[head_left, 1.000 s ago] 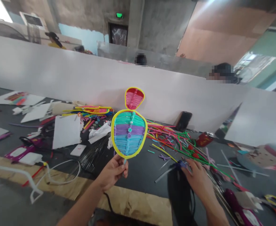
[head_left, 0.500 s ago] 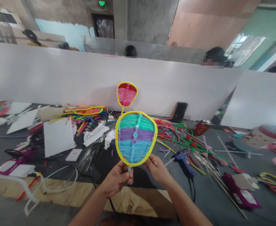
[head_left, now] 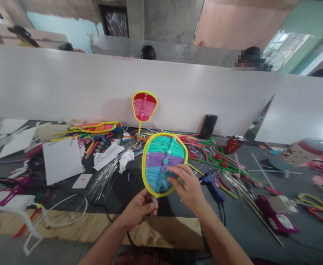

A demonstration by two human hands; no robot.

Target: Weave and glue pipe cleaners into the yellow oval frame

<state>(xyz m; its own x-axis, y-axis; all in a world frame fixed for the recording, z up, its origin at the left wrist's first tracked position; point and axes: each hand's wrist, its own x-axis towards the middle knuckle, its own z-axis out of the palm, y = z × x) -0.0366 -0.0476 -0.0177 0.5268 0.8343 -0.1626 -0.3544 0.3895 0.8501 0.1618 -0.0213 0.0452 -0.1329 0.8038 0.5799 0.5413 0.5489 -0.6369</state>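
Observation:
My left hand [head_left: 141, 209] is closed round the short stem of a pipe-cleaner hand fan [head_left: 154, 160], holding it upright above the table. The fan has a yellow rim and green, purple and blue bands, with a row of beads and buttons down its middle. My right hand [head_left: 187, 186] is in front of the fan's lower right part, fingers stretched and a gap between thumb and forefinger. Whether its fingertips touch the fan I cannot tell. Behind, a smaller pink and red fan [head_left: 144, 106] with a yellow rim stands against the white partition [head_left: 95, 84].
Pipe cleaners [head_left: 200, 154] and wire stems [head_left: 102, 180] litter the dark table. On the right are a blue glue gun [head_left: 213, 187], a phone [head_left: 208, 126], a red can [head_left: 234, 143] and scissors [head_left: 320, 209]. White cards [head_left: 62, 160] lie left. People sit beyond the partition.
My right hand has moved from the fan's lower right edge up in front of its face. The fan has turned slightly and shifted right; my left hand keeps its stem. The view tilted down a little.

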